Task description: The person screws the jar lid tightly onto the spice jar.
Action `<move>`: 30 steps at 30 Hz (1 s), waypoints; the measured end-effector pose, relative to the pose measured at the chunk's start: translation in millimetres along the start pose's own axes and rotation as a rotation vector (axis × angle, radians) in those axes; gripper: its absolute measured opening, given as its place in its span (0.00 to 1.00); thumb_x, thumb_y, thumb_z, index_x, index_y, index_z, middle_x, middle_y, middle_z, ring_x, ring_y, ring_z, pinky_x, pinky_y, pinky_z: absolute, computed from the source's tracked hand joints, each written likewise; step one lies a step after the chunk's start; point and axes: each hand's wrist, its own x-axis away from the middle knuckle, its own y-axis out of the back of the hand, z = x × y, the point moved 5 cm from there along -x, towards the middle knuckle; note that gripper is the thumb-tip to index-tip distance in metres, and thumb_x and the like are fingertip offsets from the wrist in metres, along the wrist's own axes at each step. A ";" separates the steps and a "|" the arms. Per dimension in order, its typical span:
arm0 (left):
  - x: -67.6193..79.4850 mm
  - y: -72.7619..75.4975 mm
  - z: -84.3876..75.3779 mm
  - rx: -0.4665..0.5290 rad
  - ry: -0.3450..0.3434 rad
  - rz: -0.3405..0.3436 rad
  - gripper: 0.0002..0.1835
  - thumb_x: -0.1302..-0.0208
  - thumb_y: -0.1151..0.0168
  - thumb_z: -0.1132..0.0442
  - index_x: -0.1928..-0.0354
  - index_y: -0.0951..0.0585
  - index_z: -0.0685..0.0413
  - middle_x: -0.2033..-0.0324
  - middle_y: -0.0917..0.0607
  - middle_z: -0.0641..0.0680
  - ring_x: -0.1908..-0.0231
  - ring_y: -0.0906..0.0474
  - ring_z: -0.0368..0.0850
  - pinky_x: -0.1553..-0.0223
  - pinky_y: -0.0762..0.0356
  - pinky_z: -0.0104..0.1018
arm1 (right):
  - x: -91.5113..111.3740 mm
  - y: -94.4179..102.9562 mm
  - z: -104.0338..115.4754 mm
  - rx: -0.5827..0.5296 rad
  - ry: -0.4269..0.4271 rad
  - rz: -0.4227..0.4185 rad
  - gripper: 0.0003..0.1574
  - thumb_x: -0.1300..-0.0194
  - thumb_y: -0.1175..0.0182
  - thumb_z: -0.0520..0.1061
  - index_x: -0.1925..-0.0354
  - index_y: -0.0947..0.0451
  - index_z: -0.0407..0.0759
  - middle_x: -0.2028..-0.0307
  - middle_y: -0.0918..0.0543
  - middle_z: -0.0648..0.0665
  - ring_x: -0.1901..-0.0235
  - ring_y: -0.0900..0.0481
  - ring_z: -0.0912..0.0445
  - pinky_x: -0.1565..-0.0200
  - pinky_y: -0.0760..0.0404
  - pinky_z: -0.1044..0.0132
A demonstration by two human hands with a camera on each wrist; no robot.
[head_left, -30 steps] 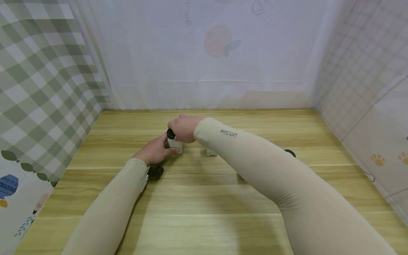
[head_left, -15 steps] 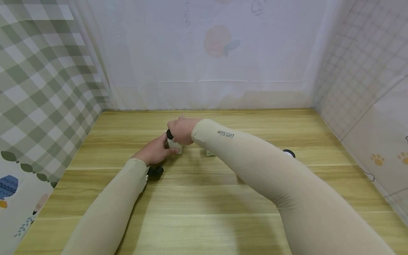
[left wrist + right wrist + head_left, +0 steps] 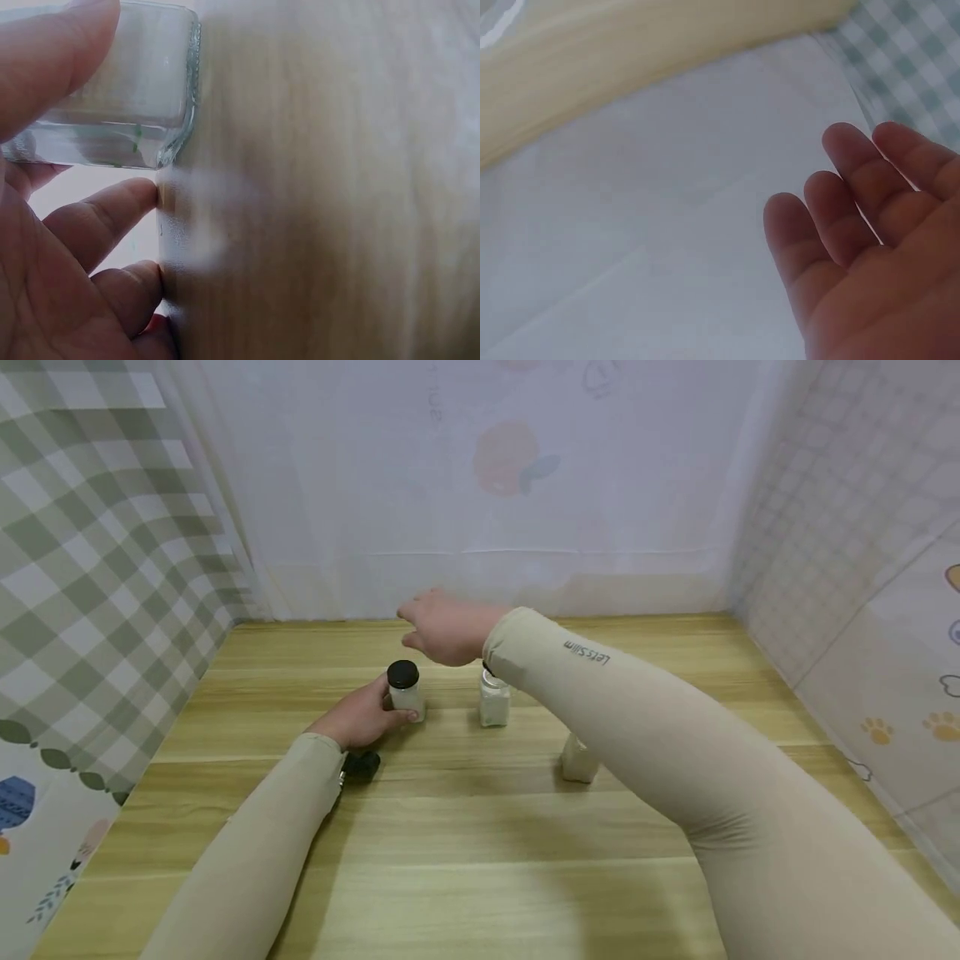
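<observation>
The right hand (image 3: 453, 628) has released the black lid (image 3: 403, 672) and hangs at its one o'clock, grip spread. The jar (image 3: 407, 698) stands on the bench (image 3: 450, 835) at two o'clock from the left hand (image 3: 358, 718), pinched in that grip; lid handling appears complete.

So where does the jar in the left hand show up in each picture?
Head: the jar, left of centre.
Left wrist: the jar, upper left, running off the edge.
Right wrist: cannot tell; only a cropped curved shape, top left.
Shared landmark: the wooden tabletop, in all three.
</observation>
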 end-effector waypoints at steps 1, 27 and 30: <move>0.0 0.2 -0.7 -0.004 -0.005 0.002 0.43 0.28 0.34 0.40 0.18 0.43 0.36 0.26 0.27 0.60 0.26 0.32 0.65 0.26 0.36 0.66 | 6.5 7.3 -3.7 -0.029 -0.004 -0.025 0.36 0.13 0.57 0.55 0.19 0.44 0.38 0.21 0.36 0.39 0.18 0.44 0.45 0.17 0.49 0.52; 1.7 -2.3 1.6 0.014 0.034 0.005 0.42 0.29 0.33 0.40 0.20 0.40 0.41 0.27 0.26 0.61 0.26 0.32 0.65 0.27 0.35 0.67 | 187.3 -78.2 -171.3 -0.032 -0.250 -0.124 0.22 0.23 0.40 0.38 0.35 0.22 0.33 0.40 0.17 0.31 0.39 0.20 0.33 0.36 0.24 0.37; 1.2 -3.3 1.9 0.020 0.017 -0.003 0.41 0.28 0.32 0.41 0.21 0.39 0.43 0.29 0.25 0.61 0.27 0.30 0.64 0.28 0.33 0.66 | 204.3 -105.3 -186.2 -0.049 -0.268 -0.062 0.25 0.26 0.38 0.37 0.33 0.23 0.36 0.40 0.17 0.31 0.40 0.19 0.32 0.39 0.20 0.37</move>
